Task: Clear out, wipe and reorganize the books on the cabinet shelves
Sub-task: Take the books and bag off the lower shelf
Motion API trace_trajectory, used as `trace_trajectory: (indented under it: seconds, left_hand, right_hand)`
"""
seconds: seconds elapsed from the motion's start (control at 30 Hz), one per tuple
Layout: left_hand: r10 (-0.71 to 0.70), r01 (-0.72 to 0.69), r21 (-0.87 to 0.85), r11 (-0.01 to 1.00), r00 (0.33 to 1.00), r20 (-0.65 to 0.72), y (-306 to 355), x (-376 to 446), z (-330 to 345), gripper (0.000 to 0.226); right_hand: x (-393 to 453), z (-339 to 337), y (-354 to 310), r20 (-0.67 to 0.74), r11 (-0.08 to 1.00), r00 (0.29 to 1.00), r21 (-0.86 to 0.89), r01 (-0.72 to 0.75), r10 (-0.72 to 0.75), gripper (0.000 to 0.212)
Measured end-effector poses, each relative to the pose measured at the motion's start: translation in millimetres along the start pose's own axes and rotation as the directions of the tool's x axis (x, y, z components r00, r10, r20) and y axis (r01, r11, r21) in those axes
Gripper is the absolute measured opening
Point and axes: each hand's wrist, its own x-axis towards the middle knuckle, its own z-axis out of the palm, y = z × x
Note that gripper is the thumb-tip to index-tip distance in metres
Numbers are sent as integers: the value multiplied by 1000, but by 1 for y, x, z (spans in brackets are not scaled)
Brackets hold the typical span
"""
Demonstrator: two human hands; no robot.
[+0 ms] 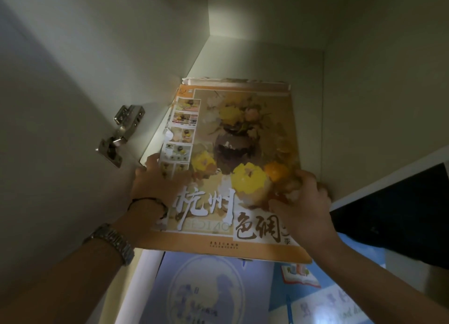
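Art book, title "杭州 色调"

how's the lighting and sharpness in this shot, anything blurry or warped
Head view: dim overall, with one bright strip along the cabinet wall beside the art book; the right hand is motion-blurred, the left hand is sharper; the blue books below are soft; wide-angle bending shows at the edges.
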Motion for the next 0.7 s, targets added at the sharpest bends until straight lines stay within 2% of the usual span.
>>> trace_trajectory:
  seconds: [0.13, 0.17, 0.27, 0.4, 0.57, 0.7]
  left_hand:
    - [-67, 80, -253, 964, 996, 60, 2, 16, -6, 111]
    - [-93, 109, -271, 956, 993, 72, 0, 21, -6, 108]
    - [-101, 115, -204, 972, 992, 78, -3, 28, -6, 82]
    - [-34, 39, -118, 992, 998, 45, -6, 24, -13, 66]
    - [-18, 18, -31, 999, 1000, 4, -12, 4, -20, 63]
    - [-39, 43, -73, 996, 997, 65, -21, -7, -25, 65]
  right_hand:
    - [17, 2, -8, -28, 1000, 1000, 27, -4, 5, 68]
    - [21, 2, -11, -20, 1000, 1000, 25, -11, 11, 68]
    - [27, 1, -12, 29, 999, 1000, -42, -6, 7, 72]
    - [22, -5, -7, 9, 997, 999, -62, 54, -53, 66]
    - [20, -19, -7, 50, 992, 992, -55, 114, -111, 60]
    - [17, -25, -5, 53, 985, 984, 28, 169, -170, 50]
